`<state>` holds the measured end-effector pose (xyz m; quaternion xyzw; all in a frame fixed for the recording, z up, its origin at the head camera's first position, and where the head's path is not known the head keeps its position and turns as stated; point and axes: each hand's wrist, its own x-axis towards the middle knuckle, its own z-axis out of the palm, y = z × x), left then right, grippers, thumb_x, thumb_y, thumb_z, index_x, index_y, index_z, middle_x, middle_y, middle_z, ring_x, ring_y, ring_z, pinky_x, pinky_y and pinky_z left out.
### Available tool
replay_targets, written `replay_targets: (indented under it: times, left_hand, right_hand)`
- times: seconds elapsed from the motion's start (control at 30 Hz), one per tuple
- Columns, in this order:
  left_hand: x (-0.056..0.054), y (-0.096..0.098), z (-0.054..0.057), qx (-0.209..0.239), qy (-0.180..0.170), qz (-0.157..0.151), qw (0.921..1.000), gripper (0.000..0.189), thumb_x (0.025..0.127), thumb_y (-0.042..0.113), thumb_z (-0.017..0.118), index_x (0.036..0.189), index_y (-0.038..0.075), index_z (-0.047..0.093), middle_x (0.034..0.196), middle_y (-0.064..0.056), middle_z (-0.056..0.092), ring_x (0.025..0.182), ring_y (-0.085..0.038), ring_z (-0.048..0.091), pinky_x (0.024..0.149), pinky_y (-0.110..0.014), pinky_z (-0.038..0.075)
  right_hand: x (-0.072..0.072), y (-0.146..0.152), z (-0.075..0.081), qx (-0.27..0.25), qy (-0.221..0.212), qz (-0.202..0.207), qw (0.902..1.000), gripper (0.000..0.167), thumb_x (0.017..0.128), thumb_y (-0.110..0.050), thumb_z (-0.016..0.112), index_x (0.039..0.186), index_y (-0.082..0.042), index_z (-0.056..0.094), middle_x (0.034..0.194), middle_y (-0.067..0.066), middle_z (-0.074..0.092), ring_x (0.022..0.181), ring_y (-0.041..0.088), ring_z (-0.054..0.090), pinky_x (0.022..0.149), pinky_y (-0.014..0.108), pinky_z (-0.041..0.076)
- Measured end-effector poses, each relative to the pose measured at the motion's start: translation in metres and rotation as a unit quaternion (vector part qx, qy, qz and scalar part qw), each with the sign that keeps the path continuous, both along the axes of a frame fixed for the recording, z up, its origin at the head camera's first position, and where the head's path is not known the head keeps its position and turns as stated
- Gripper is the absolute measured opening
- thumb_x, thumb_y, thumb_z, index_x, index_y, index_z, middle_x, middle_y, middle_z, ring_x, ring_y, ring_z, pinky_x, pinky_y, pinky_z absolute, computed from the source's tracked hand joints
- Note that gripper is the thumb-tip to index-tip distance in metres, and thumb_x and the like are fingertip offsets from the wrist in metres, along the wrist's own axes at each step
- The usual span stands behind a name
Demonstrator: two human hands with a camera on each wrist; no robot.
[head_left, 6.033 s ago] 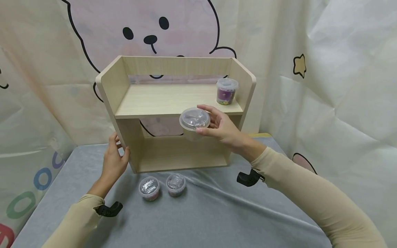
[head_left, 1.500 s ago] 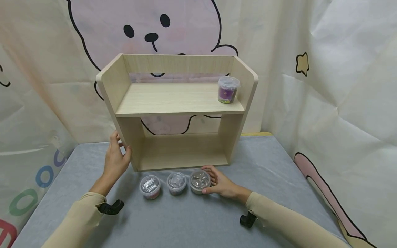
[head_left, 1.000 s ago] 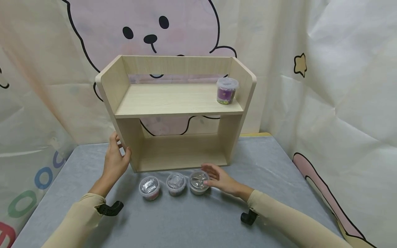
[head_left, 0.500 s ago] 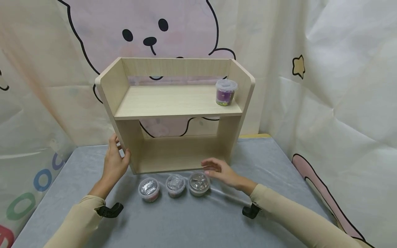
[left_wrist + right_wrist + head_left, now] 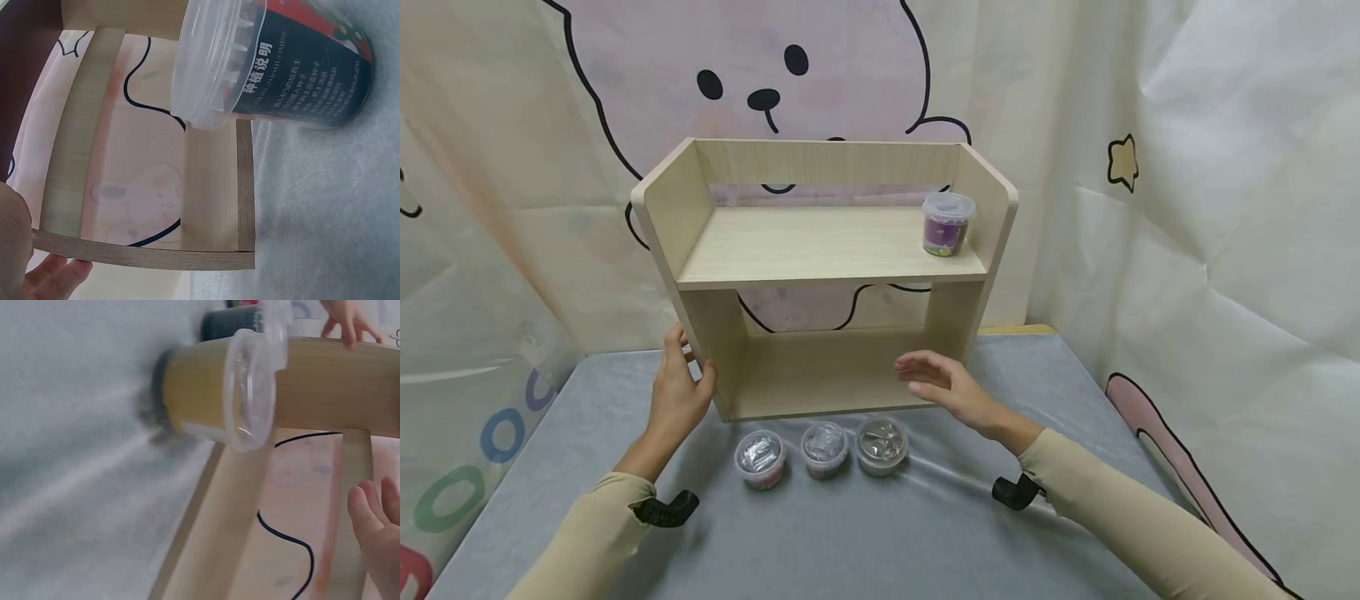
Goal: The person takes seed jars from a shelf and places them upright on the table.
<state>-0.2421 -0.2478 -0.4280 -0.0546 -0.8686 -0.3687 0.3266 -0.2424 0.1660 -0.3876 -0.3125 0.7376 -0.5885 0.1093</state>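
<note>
A light wooden two-tier shelf [image 5: 831, 243] stands on the cloth-covered table. My left hand [image 5: 679, 387] grips the front edge of its left side panel, thumb on one face and fingers on the other. In front of the lower opening my right hand [image 5: 943, 386] hovers, fingers loosely extended, holding nothing. Three clear-lidded plastic cups stand in a row before the shelf: a left cup [image 5: 761, 460], a middle cup [image 5: 825, 450] and a right cup [image 5: 882, 447]. The right cup looks yellowish in the right wrist view. A purple-labelled cup [image 5: 947, 223] sits at the upper tier's right end.
Grey-blue cloth [image 5: 850, 542] covers the table. Behind the shelf hangs a pale curtain [image 5: 1075, 208] printed with a cartoon bear. The shelf's raised side panels bound its upper tier.
Earlier my right hand carried the clear-lidded cup down from near the upper tier to the row's right end. It has since let go and moved up and right. My left hand stays put.
</note>
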Motion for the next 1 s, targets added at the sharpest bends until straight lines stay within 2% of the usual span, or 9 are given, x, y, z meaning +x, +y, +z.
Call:
replay_targets:
  times: [0.23,0.47,0.73,0.83,1.0]
  left_hand:
    - [-0.001,0.000,-0.001,-0.003,-0.005,0.002,1.0000,0.067,0.092,-0.005,0.056,0.150,0.010,0.027,0.137,-0.032,0.050,0.110,-0.055,0.062,0.071,-0.063,0.057]
    - [-0.001,-0.001,-0.001,0.000,-0.007,0.002,1.0000,0.066,0.093,-0.005,0.055,0.150,0.010,0.027,0.137,-0.032,0.049,0.111,-0.055,0.062,0.071,-0.062,0.057]
    - [-0.001,0.000,-0.002,0.000,-0.008,0.001,1.0000,0.066,0.092,-0.005,0.056,0.150,0.010,0.027,0.136,-0.032,0.050,0.109,-0.055,0.062,0.072,-0.063,0.057]
    - [-0.001,0.000,-0.002,-0.001,-0.010,0.001,0.9999,0.067,0.092,-0.005,0.056,0.150,0.010,0.027,0.136,-0.032,0.050,0.110,-0.055,0.062,0.073,-0.063,0.057]
    - [-0.001,-0.001,-0.001,0.000,-0.015,0.002,0.9999,0.066,0.093,-0.004,0.056,0.150,0.010,0.027,0.136,-0.033,0.050,0.111,-0.055,0.062,0.074,-0.064,0.057]
  right_hand:
    - [-0.001,0.005,0.020,0.006,0.018,-0.012,0.9997,0.045,0.100,-0.012,0.056,0.142,0.004,0.047,0.145,0.025,0.051,0.137,0.043,0.049,0.108,0.020,0.048]
    - [-0.003,0.006,0.045,-0.002,0.022,-0.030,0.9993,0.052,0.099,-0.008,0.054,0.147,0.005,0.040,0.150,0.025,0.047,0.136,0.035,0.051,0.107,0.020,0.049]
    - [-0.002,0.008,0.071,-0.019,0.025,-0.047,0.9984,0.055,0.098,-0.005,0.051,0.150,0.004,0.034,0.154,0.023,0.041,0.132,0.017,0.053,0.107,0.019,0.049]
    - [-0.002,0.008,0.084,-0.026,0.032,-0.066,0.9970,0.057,0.098,-0.005,0.050,0.151,0.002,0.033,0.155,0.022,0.041,0.134,0.019,0.052,0.106,0.018,0.049]
    - [-0.003,0.009,0.107,-0.031,0.045,-0.096,0.9939,0.060,0.098,-0.007,0.048,0.154,-0.002,0.028,0.159,0.021,0.037,0.142,0.030,0.044,0.106,0.016,0.047]
